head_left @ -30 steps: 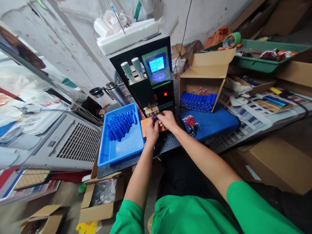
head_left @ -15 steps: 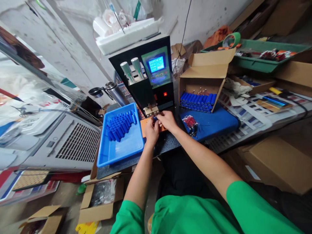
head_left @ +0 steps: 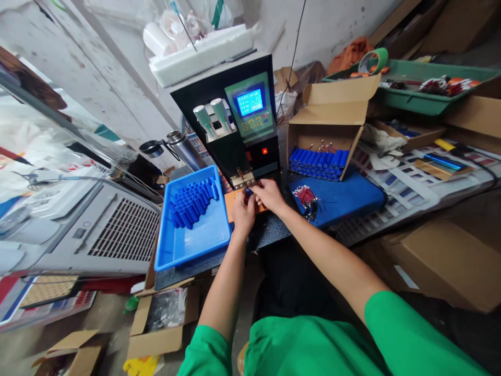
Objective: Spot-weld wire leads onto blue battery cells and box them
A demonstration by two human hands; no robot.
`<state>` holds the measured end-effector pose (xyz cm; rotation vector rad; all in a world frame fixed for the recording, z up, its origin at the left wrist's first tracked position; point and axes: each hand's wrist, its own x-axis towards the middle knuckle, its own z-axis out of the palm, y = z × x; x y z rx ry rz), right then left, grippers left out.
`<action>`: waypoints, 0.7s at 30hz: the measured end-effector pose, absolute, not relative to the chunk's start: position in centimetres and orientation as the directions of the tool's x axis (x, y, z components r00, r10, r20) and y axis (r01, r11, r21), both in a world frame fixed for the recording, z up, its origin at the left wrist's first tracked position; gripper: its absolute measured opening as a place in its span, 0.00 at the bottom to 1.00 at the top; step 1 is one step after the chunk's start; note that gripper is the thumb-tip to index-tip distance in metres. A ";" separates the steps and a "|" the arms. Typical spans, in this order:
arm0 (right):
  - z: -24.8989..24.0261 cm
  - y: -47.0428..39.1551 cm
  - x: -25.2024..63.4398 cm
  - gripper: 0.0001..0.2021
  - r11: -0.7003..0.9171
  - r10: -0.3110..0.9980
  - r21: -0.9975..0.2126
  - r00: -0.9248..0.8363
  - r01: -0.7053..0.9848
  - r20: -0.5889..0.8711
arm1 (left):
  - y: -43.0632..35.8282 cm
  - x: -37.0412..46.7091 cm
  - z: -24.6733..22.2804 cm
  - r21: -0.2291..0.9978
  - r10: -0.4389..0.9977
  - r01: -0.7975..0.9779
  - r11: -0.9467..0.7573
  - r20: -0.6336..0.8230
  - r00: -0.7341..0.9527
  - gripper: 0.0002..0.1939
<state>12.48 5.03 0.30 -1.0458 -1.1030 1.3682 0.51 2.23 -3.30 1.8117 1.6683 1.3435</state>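
Observation:
At the foot of a black spot welder point(head_left: 250, 133), under its two thin copper-coloured electrodes point(head_left: 241, 173), both my hands meet. My left hand point(head_left: 243, 213) is closed around a blue cylindrical battery cell point(head_left: 248, 192), mostly covered by the fingers. My right hand point(head_left: 270, 195) pinches close beside it at the cell's end; what lies between its fingertips is too small and hidden to make out. Beneath the hands is an orange plate point(head_left: 230, 201). Left of them, a blue tray point(head_left: 183, 250) holds many blue battery cells point(head_left: 193, 203).
A cardboard box point(head_left: 326, 115) of blue cells with leads stands right of the welder. Red and black wires point(head_left: 307, 201) lie on a blue pad point(head_left: 348, 201). A steel flask point(head_left: 186, 151) stands behind the tray, and a green tray point(head_left: 422, 99) sits at the back right.
Both hands stay at the electrodes, with almost no shift in the fingers. The view has tilted slightly, and the text on the welder's display looks different.

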 end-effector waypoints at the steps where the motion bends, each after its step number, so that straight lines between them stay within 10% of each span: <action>1: 0.2 5.1 12.5 0.12 -0.030 0.996 -0.981 -0.084 -0.194 -0.014 | 2.3 0.5 -3.3 0.771 0.907 0.581 -0.261 0.403 -0.127 0.14; 21: 1.1 1.7 14.2 0.10 0.256 0.965 -0.854 -0.073 0.453 0.251 | 1.8 0.7 -3.0 0.753 0.906 0.623 -0.212 0.390 -0.162 0.11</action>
